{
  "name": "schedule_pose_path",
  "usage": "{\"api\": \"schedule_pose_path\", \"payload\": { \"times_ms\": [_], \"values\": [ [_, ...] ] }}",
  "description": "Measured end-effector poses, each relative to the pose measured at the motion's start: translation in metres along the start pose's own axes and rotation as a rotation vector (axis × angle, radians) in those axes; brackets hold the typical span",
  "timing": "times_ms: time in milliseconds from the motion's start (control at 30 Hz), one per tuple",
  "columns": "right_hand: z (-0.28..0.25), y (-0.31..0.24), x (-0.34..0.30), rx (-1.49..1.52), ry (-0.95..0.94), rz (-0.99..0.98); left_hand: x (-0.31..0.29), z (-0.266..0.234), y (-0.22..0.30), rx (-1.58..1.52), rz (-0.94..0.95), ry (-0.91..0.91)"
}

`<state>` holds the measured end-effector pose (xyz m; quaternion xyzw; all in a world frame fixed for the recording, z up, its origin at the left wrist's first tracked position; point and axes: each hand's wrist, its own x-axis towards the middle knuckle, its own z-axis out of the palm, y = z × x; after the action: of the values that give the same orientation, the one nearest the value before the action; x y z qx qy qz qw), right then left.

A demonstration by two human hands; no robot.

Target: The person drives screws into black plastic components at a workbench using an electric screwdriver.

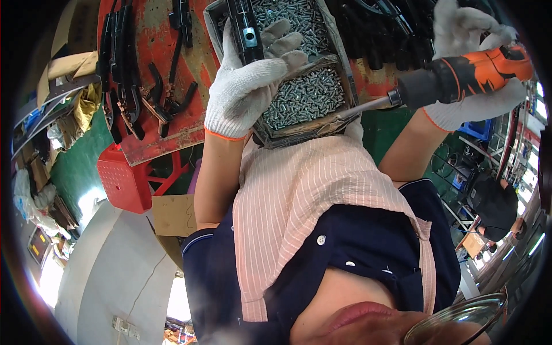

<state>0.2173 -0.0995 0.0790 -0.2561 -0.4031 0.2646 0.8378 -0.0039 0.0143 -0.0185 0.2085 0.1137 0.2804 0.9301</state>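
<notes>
From here I'd judge the black part (239, 20), lying between the half-curled fingers of the left hand (244, 86), stiff and slick, best side-gripped, while the right hand (493, 102) wraps the orange drill (468, 72).

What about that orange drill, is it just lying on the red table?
No, the gloved right hand is holding the orange-and-black drill.

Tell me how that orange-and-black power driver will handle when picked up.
The power driver has a hard-looking casing, so it probably won't flex. Its bulky body suggests most weight sits behind the slim bit. Laid down, its rounded front may roll.
</notes>
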Motion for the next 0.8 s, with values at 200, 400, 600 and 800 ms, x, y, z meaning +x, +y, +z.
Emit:
{"api": "schedule_pose_path", "payload": {
  "times_ms": [200, 400, 600, 800],
  "values": [
    [-0.010, -0.014, -0.029, 0.486, 0.015, 0.210, 0.000, 0.004, 0.000, 0.043, -0.056, 0.136],
    [-0.003, 0.006, -0.053, -0.146, 0.074, 0.081, 0.014, 0.006, 0.003, -0.083, -0.165, 0.322],
    [-0.003, 0.012, -0.063, -0.032, 0.100, 0.072, 0.010, 0.004, 0.005, -0.040, -0.190, 0.186],
    [0.003, 0.021, -0.067, -0.145, 0.080, 0.117, 0.010, 0.011, 0.002, 0.159, -0.197, 0.245]
  ]
}}
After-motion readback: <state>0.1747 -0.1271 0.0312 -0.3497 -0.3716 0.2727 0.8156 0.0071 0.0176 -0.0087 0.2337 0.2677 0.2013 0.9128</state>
